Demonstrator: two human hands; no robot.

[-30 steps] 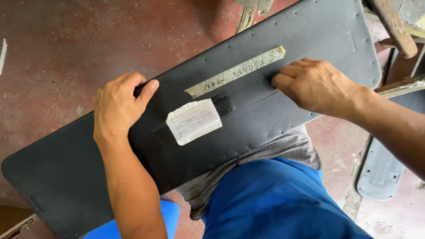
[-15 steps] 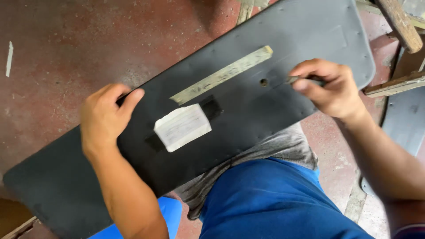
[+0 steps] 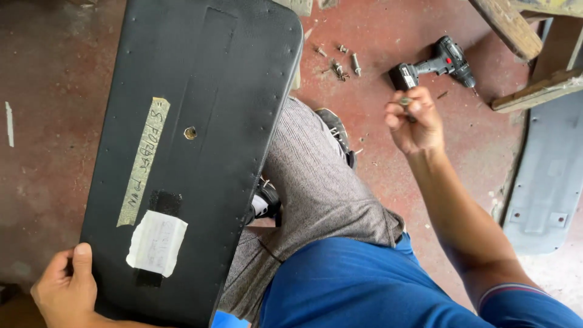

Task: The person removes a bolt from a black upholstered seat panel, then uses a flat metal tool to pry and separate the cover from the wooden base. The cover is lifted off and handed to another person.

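Black panel (image 3: pixel 200 121) propped on the person's knee, its lower end cut off, left hand (image 3: pixel 64 288) gripping its bottom edge, right hand (image 3: pixel 413 121) right of panel, fingers pinching something small and unclear, cordless drill (image 3: pixel 434 64) and loose screws (image 3: pixel 340 61) beyond on red concrete floor (image 3: pixel 54 91).

The scene is lit evenly by soft daylight; no single source is shown. The brightest area is found at the lower right, where the pale floor is nearly washed out. Only faint, diffuse shadows are cast beneath the black panel (image 3: pixel 194 152) and the leg. A dull sheen is seen on the panel's grained surface, without hard glare. Slight motion blur is noted at the right hand (image 3: pixel 414 121); the left hand (image 3: pixel 64 290) is rendered sharply. Mild wide-angle stretching is visible at the edges.
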